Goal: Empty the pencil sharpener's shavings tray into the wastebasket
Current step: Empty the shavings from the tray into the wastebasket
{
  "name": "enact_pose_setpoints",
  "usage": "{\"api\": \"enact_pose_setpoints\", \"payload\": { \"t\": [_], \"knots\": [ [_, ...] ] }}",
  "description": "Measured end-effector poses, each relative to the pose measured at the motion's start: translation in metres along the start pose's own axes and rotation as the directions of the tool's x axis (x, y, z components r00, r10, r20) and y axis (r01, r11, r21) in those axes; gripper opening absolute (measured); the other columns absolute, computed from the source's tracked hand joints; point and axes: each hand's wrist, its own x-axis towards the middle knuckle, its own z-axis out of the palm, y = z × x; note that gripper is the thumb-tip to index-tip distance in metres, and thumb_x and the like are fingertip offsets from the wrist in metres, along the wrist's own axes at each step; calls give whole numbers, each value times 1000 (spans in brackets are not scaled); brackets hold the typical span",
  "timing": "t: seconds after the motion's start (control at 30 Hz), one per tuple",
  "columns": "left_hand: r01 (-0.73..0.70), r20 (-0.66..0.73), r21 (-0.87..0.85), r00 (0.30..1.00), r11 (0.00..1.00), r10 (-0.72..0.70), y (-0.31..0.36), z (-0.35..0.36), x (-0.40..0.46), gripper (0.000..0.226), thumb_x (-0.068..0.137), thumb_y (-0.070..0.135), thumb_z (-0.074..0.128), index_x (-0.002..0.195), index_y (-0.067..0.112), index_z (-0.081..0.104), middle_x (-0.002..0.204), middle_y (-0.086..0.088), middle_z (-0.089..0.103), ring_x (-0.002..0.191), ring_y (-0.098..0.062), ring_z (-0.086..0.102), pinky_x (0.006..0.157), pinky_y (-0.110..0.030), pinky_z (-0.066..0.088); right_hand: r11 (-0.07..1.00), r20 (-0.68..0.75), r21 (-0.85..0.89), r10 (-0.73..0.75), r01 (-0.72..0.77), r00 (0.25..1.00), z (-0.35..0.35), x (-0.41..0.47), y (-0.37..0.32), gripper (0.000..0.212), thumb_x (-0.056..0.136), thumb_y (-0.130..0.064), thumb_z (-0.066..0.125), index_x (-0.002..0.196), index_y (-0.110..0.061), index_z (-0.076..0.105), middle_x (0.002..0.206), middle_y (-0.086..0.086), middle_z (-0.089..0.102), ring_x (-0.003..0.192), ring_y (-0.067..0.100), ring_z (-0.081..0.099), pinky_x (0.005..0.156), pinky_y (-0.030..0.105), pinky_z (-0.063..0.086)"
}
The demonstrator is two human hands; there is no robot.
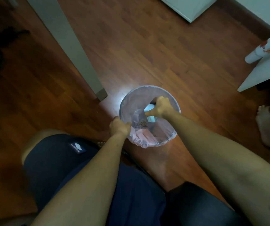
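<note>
**Head view: tray held over the wastebasket**

Head view looks down on the wastebasket (150, 116), lined with a pale pink bag (145, 139), standing on the wood floor (147, 51). The right hand (159, 107) reaches over its mouth, fingers curled shut around the shavings tray (149, 110), a small pale blue piece tilted downward inside the rim. The left hand (119, 126) is closed on the near-left rim, thumb hooked over the liner. A small brown heap of shavings (142, 123) lies in the bag below the tray. The right hand hides most of the tray, so its shape is unclear. A table leg (100, 93) stands just left of the basket; bare floor lies beyond its far side.
</note>
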Motion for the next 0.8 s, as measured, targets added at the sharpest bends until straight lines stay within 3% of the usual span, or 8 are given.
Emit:
{"api": "enact_pose_setpoints", "payload": {
  "t": [0.2,0.3,0.37,0.47,0.53,0.6,0.8],
  "knots": [
    [-144,-29,84,989,986,147,31,-39,-23,68,86,47,63,136,2,51,140,-20,54,125,-37,54,99,-38,45,995,16,92,-25,24,1000,-38,-26,-17,51,69,-28,82,113,-5,71,108,6,70,97,21,65,88,36,55],
    [-224,-50,74,972,972,228,47,-74,-45,68,88,47,61,141,7,49,143,-15,53,131,-33,49,103,-34,41,962,38,269,-48,36,998,-63,-41,-36,39,68,-20,83,101,-2,71,94,11,68,86,24,69,86,44,59],
    [-281,-92,56,954,958,286,55,-103,-64,65,89,44,60,141,6,50,143,-13,54,132,-31,49,104,-31,39,903,41,424,-93,67,995,-80,-54,-55,29,71,-11,79,95,3,70,91,15,67,78,23,65,85,43,60],
    [-353,-168,59,919,934,357,54,-142,-96,60,89,45,61,136,7,55,135,-11,61,127,-28,54,102,-28,39,791,90,604,-196,103,977,-100,-80,-85,24,80,1,69,102,12,67,97,17,67,78,20,67,77,31,61],
    [-375,-218,62,899,925,379,49,-168,-117,58,89,46,61,132,8,60,130,-9,65,122,-26,59,98,-26,42,706,143,699,-289,110,947,-113,-100,-107,10,84,6,64,93,4,66,92,16,69,69,15,72,67,25,62],
    [-388,-266,71,880,919,392,42,-195,-136,55,89,47,61,129,10,62,128,-7,66,121,-24,59,95,-26,42,637,160,762,-361,117,919,-126,-119,-132,11,86,9,61,91,0,65,86,16,69,65,14,73,67,27,62],
    [-444,-386,88,810,892,442,20,-285,-198,53,90,45,61,131,11,60,131,-8,64,122,-23,58,93,-27,41,543,162,803,-597,246,786,-154,-175,-215,11,87,9,57,93,2,64,102,24,64,94,30,65,76,32,62]
  ]
}}
